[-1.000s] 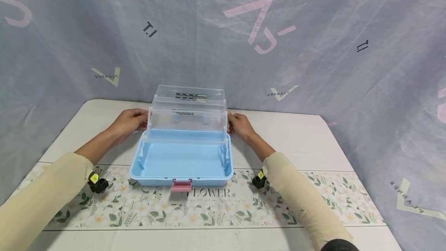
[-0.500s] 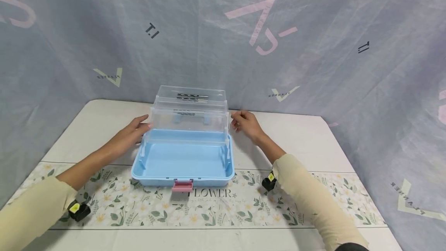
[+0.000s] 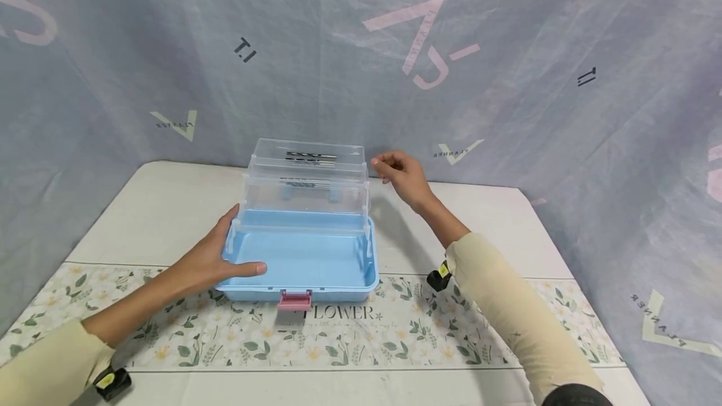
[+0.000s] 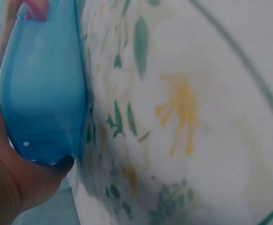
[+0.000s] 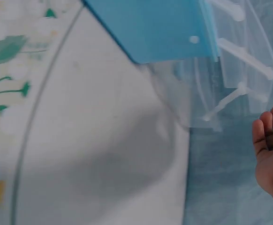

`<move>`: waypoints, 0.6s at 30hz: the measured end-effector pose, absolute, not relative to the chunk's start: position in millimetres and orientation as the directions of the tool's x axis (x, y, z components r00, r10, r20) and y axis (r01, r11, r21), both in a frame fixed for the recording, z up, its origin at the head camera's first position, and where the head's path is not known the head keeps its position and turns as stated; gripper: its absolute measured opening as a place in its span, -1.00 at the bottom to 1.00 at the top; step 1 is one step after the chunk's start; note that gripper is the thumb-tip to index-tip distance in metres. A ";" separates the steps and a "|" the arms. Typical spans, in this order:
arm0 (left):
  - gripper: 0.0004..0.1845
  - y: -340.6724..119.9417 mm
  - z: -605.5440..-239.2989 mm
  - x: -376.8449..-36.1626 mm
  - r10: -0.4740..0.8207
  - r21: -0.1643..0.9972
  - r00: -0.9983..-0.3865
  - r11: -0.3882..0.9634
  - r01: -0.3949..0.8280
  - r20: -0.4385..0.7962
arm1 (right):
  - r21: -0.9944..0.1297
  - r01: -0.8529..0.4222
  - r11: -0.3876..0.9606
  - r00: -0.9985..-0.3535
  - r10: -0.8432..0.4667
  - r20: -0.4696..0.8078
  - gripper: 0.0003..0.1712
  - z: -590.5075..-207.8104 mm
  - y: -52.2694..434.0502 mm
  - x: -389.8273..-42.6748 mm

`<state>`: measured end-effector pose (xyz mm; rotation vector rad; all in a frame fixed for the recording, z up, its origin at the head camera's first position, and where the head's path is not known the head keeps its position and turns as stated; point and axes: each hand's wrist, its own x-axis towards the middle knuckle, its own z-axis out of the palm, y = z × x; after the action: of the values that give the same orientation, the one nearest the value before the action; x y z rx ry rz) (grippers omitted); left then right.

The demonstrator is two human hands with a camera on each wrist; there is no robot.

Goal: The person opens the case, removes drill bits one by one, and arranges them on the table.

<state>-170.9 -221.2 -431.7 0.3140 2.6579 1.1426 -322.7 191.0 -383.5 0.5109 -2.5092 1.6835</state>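
Fingers [image 3: 228,234] of our left hand [image 3: 211,260] now curl round the front left corner of the blue box [image 3: 299,262], the thumb lying over the rim into the tray and the rest running up the outside wall. Half a second ago this hand lay flat beside the clear tiers [image 3: 307,183] at the back; it has slid forward along the side to this corner. From the left wrist view we see the palm [image 4: 5,187] pressed against the blue wall [image 4: 42,93], close above the flowered mat [image 4: 174,117].

Our right hand [image 3: 402,173] has risen. A second ago it touched the right end of the lower clear tier; now it hangs in the air just beside the upper tier's right edge, apart from it, fingers loosely bent and holding nothing. The right wrist view shows those fingertips [image 5: 268,136] free, with the clear hinge arms [image 5: 230,98] a little way off.

We see the box where it was, on the white table [image 3: 479,224], its front edge with the pink latch [image 3: 294,300] resting on the mat [image 3: 361,331]. It stands open, the two clear tiers stepped up and back, with drill bits [image 3: 309,156] lying in the top one. Grey printed cloth [image 3: 507,67] hangs behind.
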 end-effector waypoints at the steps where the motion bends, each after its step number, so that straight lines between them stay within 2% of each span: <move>1: 0.57 -220.3 -431.8 -169.9 0.284 0.733 -0.951 0.672 0.107 -0.122 | -0.874 -0.327 0.359 -0.938 -0.234 0.255 -0.62 -380.3 189.1 -323.4; 11: 0.78 -214.5 -432.5 -164.2 0.285 0.743 -0.953 0.660 0.114 -0.107 | -0.774 -0.421 0.473 -0.899 -0.333 0.285 -0.65 -351.8 159.3 -336.6; 18: 0.83 -212.6 -435.3 -166.4 0.284 0.736 -0.955 0.664 0.130 -0.088 | -0.687 -0.472 0.552 -0.875 -0.390 0.287 -0.67 -346.0 142.3 -349.5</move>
<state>-166.4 -212.6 -435.3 0.3382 2.6840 1.1648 -349.5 142.3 -346.0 0.7465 -2.6777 1.2314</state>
